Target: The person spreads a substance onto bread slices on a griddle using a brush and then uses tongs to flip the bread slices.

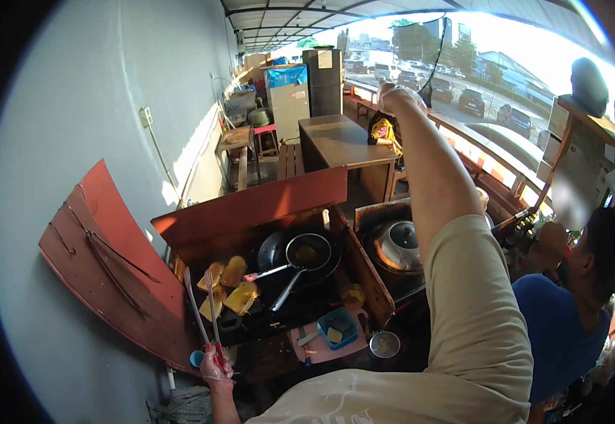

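In a clear plastic glove, my left hand (217, 367) is closed round the red handles of a pair of metal tongs (213, 311). Their tips are apart, close over several slices of browned bread (241, 298) on the dark griddle. My right hand (397, 99), gloved as well, is raised far out on a straight arm, its fingers mostly curled in. To the right of the bread, a small frying pan (308, 252) rests over a larger black wok (272, 247). A red-handled spatula (265, 273) reaches into the small pan.
A blue container (337, 328) with a pale block sits on a pink cutting board (329, 346) beside a metal bowl (384, 344). Red metal panels (251, 201) shield the stove. A lidded pot (399, 244) stands right of it. A person in blue (562, 332) is close on my right.
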Available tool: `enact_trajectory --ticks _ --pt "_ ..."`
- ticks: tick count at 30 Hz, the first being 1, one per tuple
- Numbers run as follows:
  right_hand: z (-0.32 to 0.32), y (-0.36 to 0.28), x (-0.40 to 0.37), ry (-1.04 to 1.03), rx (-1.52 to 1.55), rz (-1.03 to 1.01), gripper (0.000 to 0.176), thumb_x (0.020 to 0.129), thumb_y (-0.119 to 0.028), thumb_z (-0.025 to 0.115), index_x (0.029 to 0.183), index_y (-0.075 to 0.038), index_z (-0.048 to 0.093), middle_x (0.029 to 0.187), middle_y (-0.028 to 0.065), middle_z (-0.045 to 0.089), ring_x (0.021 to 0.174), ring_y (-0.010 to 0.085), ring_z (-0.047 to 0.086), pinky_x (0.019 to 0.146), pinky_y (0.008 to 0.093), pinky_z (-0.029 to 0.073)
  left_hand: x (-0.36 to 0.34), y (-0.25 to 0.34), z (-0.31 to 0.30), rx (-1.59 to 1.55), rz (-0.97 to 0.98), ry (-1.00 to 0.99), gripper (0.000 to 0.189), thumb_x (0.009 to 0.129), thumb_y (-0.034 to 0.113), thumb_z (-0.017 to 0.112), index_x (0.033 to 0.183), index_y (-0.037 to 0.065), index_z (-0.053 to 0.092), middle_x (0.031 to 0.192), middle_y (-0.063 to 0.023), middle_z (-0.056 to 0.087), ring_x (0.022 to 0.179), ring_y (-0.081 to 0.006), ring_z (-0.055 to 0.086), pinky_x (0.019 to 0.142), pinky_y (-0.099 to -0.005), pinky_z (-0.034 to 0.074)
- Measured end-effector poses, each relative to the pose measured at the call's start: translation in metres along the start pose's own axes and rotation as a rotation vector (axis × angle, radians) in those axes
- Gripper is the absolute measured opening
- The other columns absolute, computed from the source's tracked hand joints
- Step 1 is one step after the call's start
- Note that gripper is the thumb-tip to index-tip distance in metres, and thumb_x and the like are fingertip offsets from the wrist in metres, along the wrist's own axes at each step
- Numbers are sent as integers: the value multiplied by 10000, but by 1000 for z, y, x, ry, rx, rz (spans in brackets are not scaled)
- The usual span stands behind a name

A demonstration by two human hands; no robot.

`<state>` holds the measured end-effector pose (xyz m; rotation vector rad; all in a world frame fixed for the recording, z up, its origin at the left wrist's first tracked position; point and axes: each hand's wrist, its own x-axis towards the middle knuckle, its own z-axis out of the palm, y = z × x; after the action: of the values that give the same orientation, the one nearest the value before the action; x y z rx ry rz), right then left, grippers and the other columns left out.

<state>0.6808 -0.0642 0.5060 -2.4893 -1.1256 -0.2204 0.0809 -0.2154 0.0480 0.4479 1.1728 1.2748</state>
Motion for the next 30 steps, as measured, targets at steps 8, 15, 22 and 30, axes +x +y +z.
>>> enact_trajectory --ticks 8,15,22,30 --pt "4 4 -8 41 -19 -26 433 1035 -269 460 1441 -153 552 1527 93 499 1374 339 513 1065 539 480 -5 7 8 -9 -4 -8 173 917 318 622 887 148 607 621 -11 568 378 -126 461 323 -256 292" --pt "-7 -4 -27 7 -15 21 472 1055 -290 372 1497 -161 478 1534 105 487 1375 339 511 1104 508 444 -6 9 8 -3 10 -17 204 911 329 640 868 134 599 618 -20 576 382 -128 467 323 -259 295" --pt "-13 -4 -35 -43 -1 6 699 1042 -588 145 1545 -163 380 1597 107 383 1457 325 399 1180 470 341 -8 12 6 0 1 0 212 908 331 643 865 128 597 619 -21 575 384 -129 466 325 -258 293" --pt "55 -19 3 -104 32 -417 385 910 -216 557 1244 -51 654 1155 166 713 1058 314 691 834 428 562 -3 2 -3 -22 -32 11 210 919 330 623 872 125 611 597 -21 559 375 -133 460 324 -262 295"
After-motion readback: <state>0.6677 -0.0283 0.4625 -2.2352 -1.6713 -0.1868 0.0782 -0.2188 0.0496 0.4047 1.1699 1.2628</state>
